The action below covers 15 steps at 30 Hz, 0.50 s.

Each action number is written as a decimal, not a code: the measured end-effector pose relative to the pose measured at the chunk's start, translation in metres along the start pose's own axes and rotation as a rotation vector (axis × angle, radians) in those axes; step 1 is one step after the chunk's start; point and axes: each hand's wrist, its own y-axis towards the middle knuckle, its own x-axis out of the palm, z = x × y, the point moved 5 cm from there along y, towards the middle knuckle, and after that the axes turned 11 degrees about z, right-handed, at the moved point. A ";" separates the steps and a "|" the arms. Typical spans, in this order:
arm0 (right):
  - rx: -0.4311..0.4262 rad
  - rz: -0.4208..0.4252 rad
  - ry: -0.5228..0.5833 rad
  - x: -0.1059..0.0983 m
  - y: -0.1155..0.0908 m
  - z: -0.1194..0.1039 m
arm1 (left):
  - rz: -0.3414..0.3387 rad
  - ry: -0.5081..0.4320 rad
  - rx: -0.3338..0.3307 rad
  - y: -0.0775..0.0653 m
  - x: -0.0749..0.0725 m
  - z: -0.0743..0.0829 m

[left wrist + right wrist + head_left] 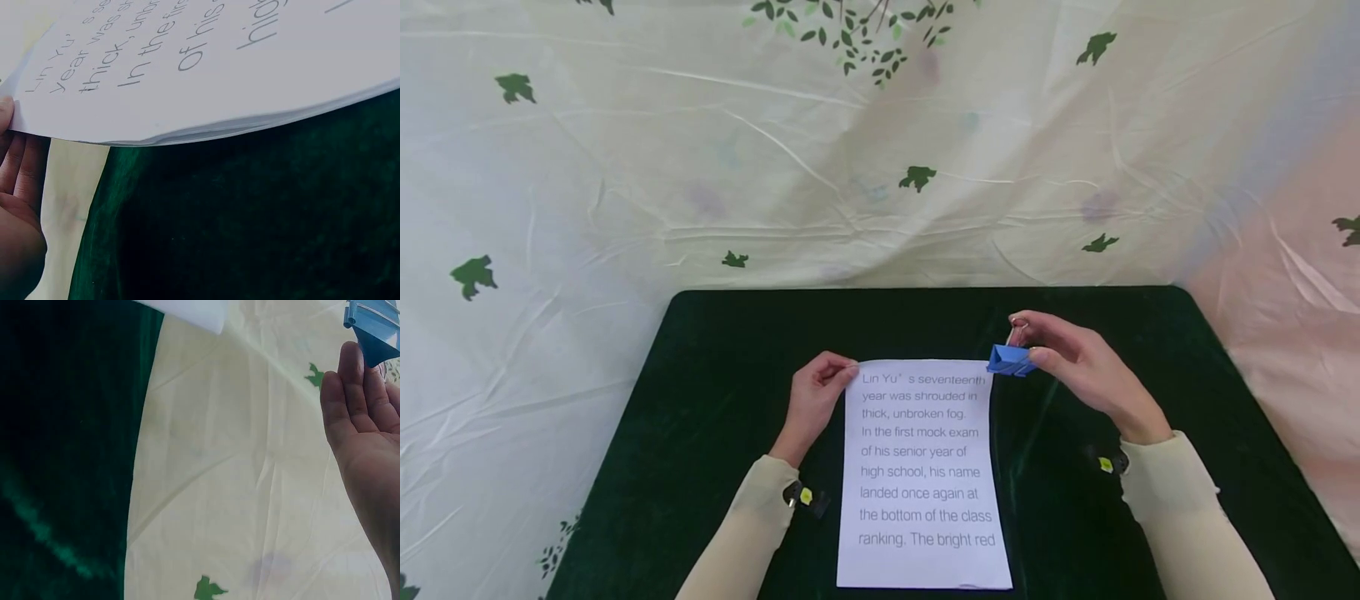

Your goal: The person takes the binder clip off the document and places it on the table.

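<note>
A stack of printed paper sheets (922, 467) stands with large black text facing me. My left hand (812, 404) pinches its top left corner between thumb and fingers. In the left wrist view, the layered edges of the sheets (237, 128) show slightly parted along one side. My right hand (1093, 371) holds a blue binder clip (1011, 361) right by the stack's top right corner, with a metal handle pointing up at the fingertips. The right wrist view has the clip (375, 334) at its upper right, with a paper corner (200, 311) to the left of it.
Dark green cloth covers the table (737, 333). A pale curtain (820, 167) with green leaf and bird prints hangs behind and along the sides. Small dark devices with yellow marks (806, 497) sit at both wrists.
</note>
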 end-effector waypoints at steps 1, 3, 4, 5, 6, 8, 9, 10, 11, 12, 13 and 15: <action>0.002 0.003 -0.009 -0.002 -0.003 0.001 | -0.003 -0.002 0.003 -0.001 0.000 0.004; 0.014 0.000 -0.024 -0.005 -0.007 0.005 | -0.008 -0.008 0.009 -0.004 -0.001 0.012; 0.024 -0.003 -0.030 -0.006 -0.009 0.006 | -0.010 -0.010 0.011 -0.004 -0.001 0.014; 0.032 -0.006 -0.040 -0.007 -0.011 0.008 | -0.011 -0.010 0.012 -0.005 -0.001 0.016; 0.043 -0.011 -0.051 -0.009 -0.013 0.009 | -0.011 -0.012 0.013 -0.005 -0.002 0.018; 0.060 -0.021 -0.069 -0.011 -0.016 0.012 | -0.010 -0.013 0.008 -0.006 -0.002 0.018; 0.066 -0.024 -0.077 -0.012 -0.018 0.014 | -0.008 -0.013 0.005 -0.006 -0.002 0.018; 0.072 -0.028 -0.085 -0.013 -0.019 0.015 | -0.007 -0.012 0.003 -0.006 -0.002 0.018; 0.073 -0.031 -0.092 -0.013 -0.020 0.017 | -0.006 -0.011 0.001 -0.006 -0.002 0.018; 0.072 -0.033 -0.093 -0.014 -0.022 0.018 | -0.005 -0.012 0.000 -0.006 -0.002 0.018; 0.068 -0.034 -0.090 -0.015 -0.023 0.020 | -0.005 -0.010 -0.001 -0.006 -0.002 0.018; 0.063 -0.034 -0.087 -0.016 -0.025 0.023 | -0.004 -0.006 -0.002 -0.006 -0.001 0.017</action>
